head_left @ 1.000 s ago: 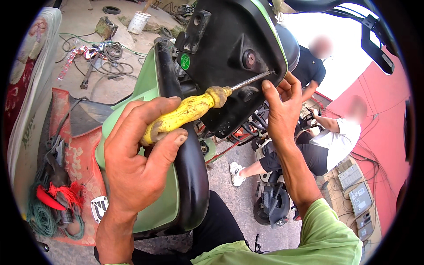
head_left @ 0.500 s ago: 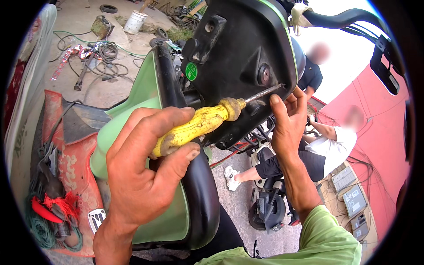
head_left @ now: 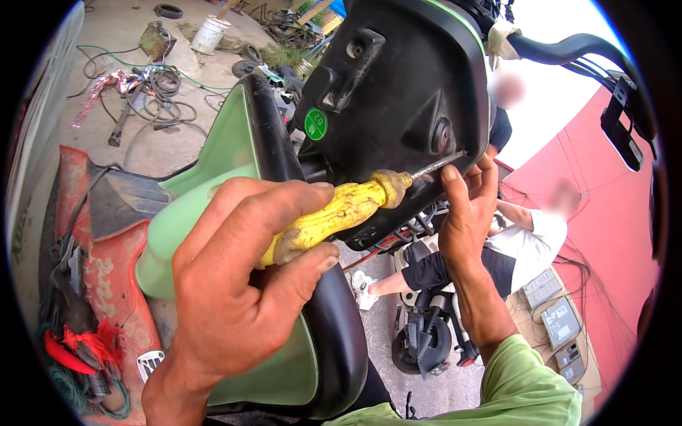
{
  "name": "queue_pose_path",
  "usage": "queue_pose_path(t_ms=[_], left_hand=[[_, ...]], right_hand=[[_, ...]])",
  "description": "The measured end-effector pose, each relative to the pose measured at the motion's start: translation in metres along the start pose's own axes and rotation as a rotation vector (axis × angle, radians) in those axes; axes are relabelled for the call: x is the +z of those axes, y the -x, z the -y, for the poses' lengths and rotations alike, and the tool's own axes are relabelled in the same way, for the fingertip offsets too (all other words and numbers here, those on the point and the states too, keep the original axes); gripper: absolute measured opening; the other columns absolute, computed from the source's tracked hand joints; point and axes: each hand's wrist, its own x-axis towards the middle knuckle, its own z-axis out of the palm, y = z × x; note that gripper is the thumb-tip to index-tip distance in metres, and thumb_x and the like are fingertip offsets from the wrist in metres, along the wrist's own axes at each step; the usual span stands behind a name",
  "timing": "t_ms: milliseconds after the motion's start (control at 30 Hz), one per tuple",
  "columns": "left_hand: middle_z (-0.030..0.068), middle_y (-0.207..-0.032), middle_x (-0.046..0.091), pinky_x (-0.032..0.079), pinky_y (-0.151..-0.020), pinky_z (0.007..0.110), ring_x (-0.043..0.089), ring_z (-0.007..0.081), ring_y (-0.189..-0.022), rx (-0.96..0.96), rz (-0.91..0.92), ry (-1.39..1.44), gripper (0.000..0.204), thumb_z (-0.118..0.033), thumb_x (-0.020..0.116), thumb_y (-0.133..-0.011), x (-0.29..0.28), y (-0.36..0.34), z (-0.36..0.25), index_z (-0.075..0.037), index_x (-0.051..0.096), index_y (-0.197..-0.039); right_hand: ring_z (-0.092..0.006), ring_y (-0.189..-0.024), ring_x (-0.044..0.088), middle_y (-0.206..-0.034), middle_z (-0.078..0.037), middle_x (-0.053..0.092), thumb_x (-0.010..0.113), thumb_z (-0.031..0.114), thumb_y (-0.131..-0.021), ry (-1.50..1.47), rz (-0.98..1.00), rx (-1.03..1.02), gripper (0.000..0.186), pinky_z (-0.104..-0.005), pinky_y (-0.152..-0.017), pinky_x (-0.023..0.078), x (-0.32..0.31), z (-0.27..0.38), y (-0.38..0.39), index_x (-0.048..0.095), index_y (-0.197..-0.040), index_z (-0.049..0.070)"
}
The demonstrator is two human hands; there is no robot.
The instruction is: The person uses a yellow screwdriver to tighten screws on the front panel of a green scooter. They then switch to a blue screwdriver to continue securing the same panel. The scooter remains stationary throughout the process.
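My left hand (head_left: 238, 284) is wrapped around the worn yellow handle of a screwdriver (head_left: 337, 211). Its metal shaft points up and right, with the tip at the lower right corner of a black plastic panel (head_left: 383, 106) on a scooter's front. At that corner my right hand (head_left: 465, 213) grips the panel's edge, thumb in front close to the shaft and fingers partly hidden behind. A round key lock (head_left: 442, 135) sits just above the shaft, and a green round sticker (head_left: 315, 123) is on the panel's left side.
Below my left hand is the light green and black scooter body (head_left: 337, 334). A red floor mat (head_left: 106, 270) with rope and tools lies at left. Cables (head_left: 167, 92) and a white bucket (head_left: 210, 35) are farther off. Two people stand at right, one in a white shirt (head_left: 533, 241).
The panel and both hands sit slightly further right and lower in the picture, as the view has shifted. The screwdriver tip stays at the panel's corner, and both grips remain.
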Motion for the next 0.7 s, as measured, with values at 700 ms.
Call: queue_pose_path(t_ms=[700], left_hand=[[0.0127, -0.103, 0.066, 0.049, -0.077, 0.029, 0.062, 0.0204, -0.088, 0.062, -0.001, -0.036, 0.039, 0.002, 0.074, -0.074, 0.0016, -0.009, 0.0046, 0.001, 0.066, -0.112]], right_hand=[[-0.0147, -0.103, 0.06, -0.111, -0.009, 0.062, 0.073, 0.017, -0.09, 0.005, -0.02, -0.002, 0.055, -0.0287, -0.091, 0.049, 0.0035, -0.0017, -0.0016, 0.045, -0.134, 0.0]])
